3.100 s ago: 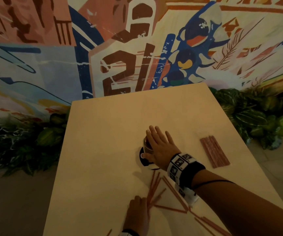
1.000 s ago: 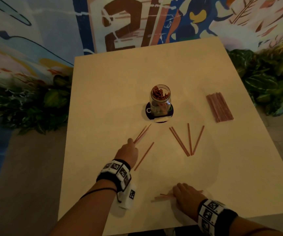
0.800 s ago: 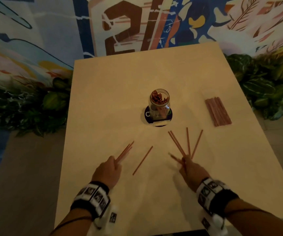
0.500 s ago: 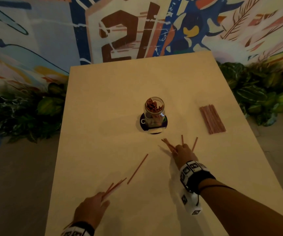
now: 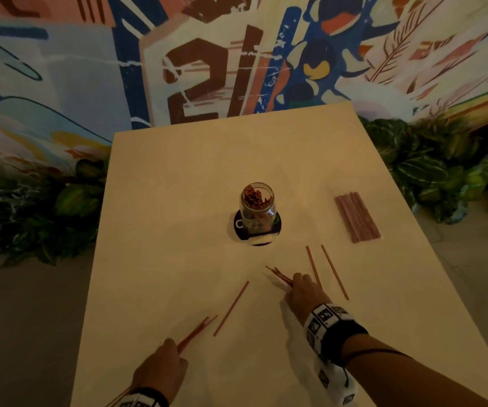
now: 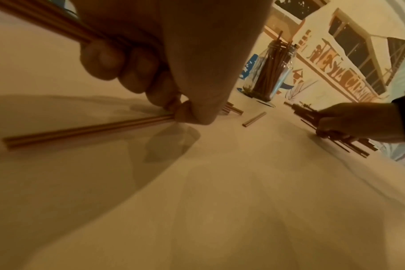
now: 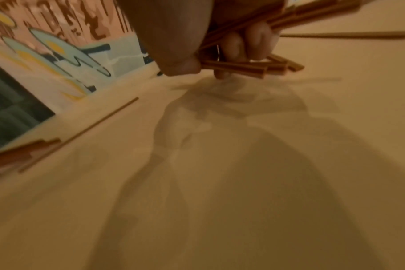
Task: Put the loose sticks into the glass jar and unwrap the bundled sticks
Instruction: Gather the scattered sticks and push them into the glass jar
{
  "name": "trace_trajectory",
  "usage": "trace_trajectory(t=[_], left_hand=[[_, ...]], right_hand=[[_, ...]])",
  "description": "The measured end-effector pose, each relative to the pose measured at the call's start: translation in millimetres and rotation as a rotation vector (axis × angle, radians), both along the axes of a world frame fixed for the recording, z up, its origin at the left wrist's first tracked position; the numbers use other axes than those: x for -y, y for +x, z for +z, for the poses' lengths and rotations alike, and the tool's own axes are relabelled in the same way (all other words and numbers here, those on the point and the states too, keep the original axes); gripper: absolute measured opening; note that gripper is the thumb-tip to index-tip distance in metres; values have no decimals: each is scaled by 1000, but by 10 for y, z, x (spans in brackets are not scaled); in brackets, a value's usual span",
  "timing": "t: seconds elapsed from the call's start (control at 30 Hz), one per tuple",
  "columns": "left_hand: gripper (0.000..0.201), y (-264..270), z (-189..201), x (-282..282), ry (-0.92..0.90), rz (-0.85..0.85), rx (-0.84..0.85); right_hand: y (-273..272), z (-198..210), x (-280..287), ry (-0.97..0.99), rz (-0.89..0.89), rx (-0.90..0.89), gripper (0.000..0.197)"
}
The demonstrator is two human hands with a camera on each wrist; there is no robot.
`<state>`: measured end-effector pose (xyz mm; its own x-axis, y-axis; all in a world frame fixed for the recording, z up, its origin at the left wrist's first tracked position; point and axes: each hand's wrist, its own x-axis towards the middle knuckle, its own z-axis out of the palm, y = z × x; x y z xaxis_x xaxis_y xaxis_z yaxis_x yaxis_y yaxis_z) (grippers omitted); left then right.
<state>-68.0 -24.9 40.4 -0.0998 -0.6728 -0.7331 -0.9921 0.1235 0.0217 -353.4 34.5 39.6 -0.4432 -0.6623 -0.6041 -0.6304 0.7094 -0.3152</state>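
Observation:
A glass jar [image 5: 257, 207] holding several reddish sticks stands on a dark coaster [image 5: 276, 230] mid-table; it also shows in the left wrist view as the jar [image 6: 269, 71]. My left hand [image 5: 160, 374] grips a few sticks [image 5: 196, 333] near the table's front left, low over the tabletop [image 6: 173, 106]. My right hand [image 5: 304, 289] grips several sticks [image 5: 279, 277] in front of the jar [image 7: 234, 65]. One loose stick [image 5: 231, 308] lies between my hands, and two more [image 5: 335, 273] lie right of my right hand. The bundled sticks [image 5: 357, 217] lie flat at the right.
The pale wooden table [image 5: 196, 171] ends at a painted mural wall [image 5: 207, 69]. Leafy plants [image 5: 430, 171] stand along its right side and more plants [image 5: 40, 212] along its left. The floor [image 5: 25, 333] drops away beyond the left edge.
My right hand came forward from the near edge to the sticks before the jar and gathered some. My left hand drew back toward the front left with its sticks.

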Motion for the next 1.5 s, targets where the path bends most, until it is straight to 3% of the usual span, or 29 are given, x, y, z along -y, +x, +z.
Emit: trace_trajectory(t=[0.17,0.3,0.4,0.5,0.6,0.67,0.83,1.03,1.1,1.2,1.33,1.37,1.5], left_hand=[[42,-16,26,-28,-86,-27,-21],[41,-162,90,69,-125,12,-139],[34,-376,146,148,-99,3,-230],[17,-636,193,146,-65,-18,-285],[26,-871,184,115,-33,-59,-287],[37,-988,150,114,-16,-119,-245],[36,-1095,102,141,-41,-176,-122],[33,-1136,131,144,-47,-190,-72],[36,-1152,121,135,-32,-142,-69],[38,-1165,128,132,16,-77,-67],[25,-1151,171,131,31,64,-172],[18,-1141,187,139,22,129,-244],[29,-1142,270,210,43,513,-485]], right_hand=[[-184,186,-116,-69,-191,118,22],[-405,186,-112,-139,-365,83,17],[-480,115,-43,-111,-463,72,26],[-475,15,10,-93,-432,37,26],[-446,-60,61,-47,-340,-21,18],[-431,-85,76,-2,-291,-46,23],[-463,-45,25,22,-139,-47,25],[-778,75,-78,-90,-289,4,29],[-874,92,-77,-108,-351,7,30],[-905,38,-73,-61,-304,13,37],[-850,-24,-49,-8,-244,-44,23],[-848,-16,-23,5,-242,-57,23],[-867,2,29,52,-224,-83,25]])
